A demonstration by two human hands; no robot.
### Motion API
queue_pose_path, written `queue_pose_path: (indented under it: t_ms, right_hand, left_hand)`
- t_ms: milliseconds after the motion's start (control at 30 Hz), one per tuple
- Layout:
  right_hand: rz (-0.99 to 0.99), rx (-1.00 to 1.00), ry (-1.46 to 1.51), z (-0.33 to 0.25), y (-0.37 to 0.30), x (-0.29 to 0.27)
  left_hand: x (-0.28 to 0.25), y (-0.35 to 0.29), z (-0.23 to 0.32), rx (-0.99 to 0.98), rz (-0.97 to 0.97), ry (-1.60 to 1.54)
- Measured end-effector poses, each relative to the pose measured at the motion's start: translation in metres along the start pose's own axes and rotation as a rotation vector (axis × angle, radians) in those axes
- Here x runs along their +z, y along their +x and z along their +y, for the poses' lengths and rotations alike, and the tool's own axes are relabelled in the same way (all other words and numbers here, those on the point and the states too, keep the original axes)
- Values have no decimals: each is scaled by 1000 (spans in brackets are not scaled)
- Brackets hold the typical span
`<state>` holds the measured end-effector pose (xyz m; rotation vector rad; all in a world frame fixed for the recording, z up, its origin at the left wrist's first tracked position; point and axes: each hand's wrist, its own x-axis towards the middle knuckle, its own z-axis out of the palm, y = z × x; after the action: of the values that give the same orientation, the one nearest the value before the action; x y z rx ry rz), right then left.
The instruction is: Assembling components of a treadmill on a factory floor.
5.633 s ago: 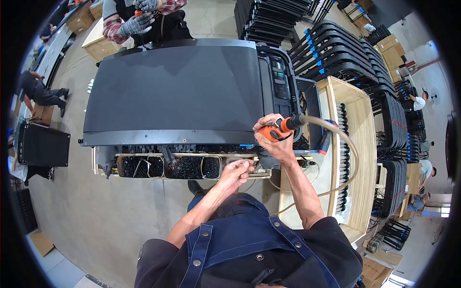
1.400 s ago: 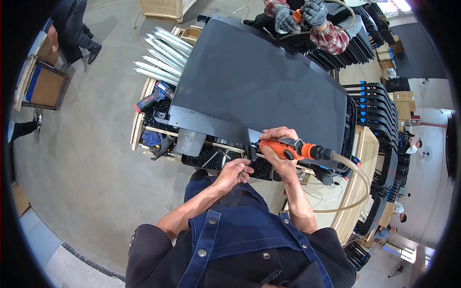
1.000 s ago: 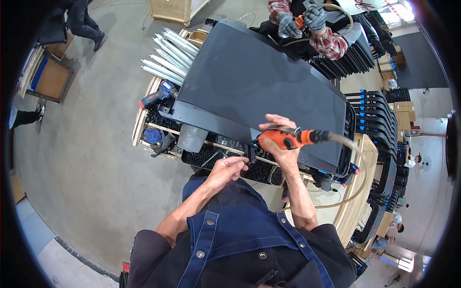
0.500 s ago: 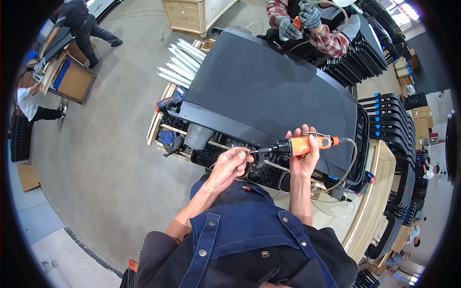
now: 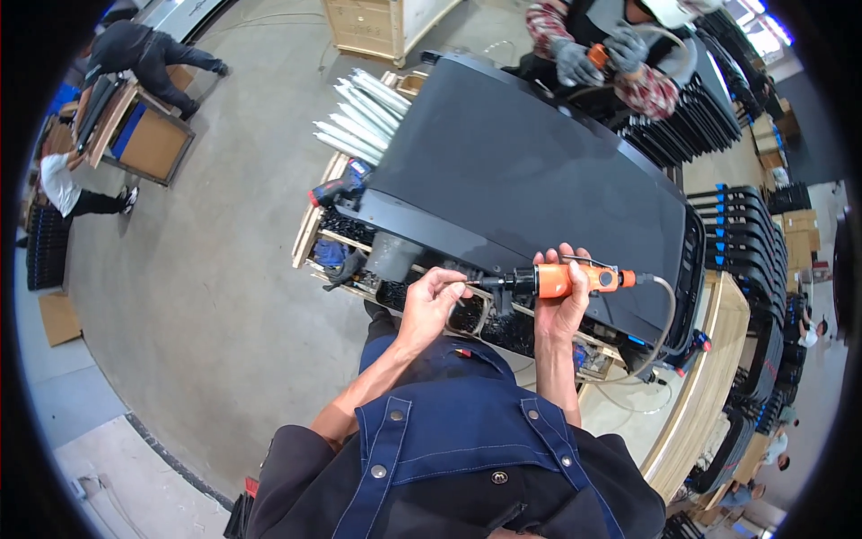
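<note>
Bit [image 5: 478,283] and left fingertips [image 5: 461,290] have met since a second ago

Beside the near edge of the flat, matt deck [image 5: 530,171], my left hand [image 5: 426,313] pinches the bit's tip; any part there, too small to see, could drop if the pinch slackens. Over the deck, my right hand [image 5: 560,316] clasps the smooth orange driver [image 5: 558,281]; its curved hose [image 5: 672,310], snagging, could jerk it.

You are holding an orange-and-black pneumatic screwdriver [image 5: 551,281] sideways, its orange body resting in your right fingers [image 5: 566,256]. Its slim driver bit [image 5: 474,284] is pointing left, its tip meeting your pinching left fingertips [image 5: 458,290], which are hiding the very end. Its air hose [image 5: 670,307] is leaving the opposite end, curving downward, right of your right fingers.
</note>
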<state>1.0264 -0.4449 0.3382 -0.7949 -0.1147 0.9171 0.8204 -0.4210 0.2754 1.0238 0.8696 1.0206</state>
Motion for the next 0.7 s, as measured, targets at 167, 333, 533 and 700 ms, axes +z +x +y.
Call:
queue_pose_path:
  t_ms: [167, 333, 533, 700]
  right_hand:
    - [-167, -91, -164, 48, -13, 66]
    - [-519, -251, -454, 118, -16, 133]
    - [-747, -262, -669, 175, -9, 169]
    - [-842, -226, -764, 189, 2, 181]
  left_hand:
    - [-64, 26, 9, -509, -54, -834]
    - [-110, 61, 9, -548, -11, -1183]
    - [-142, 87, -9, -659, -15, -1368]
    - [-155, 74, 8, -779, -140, -1144]
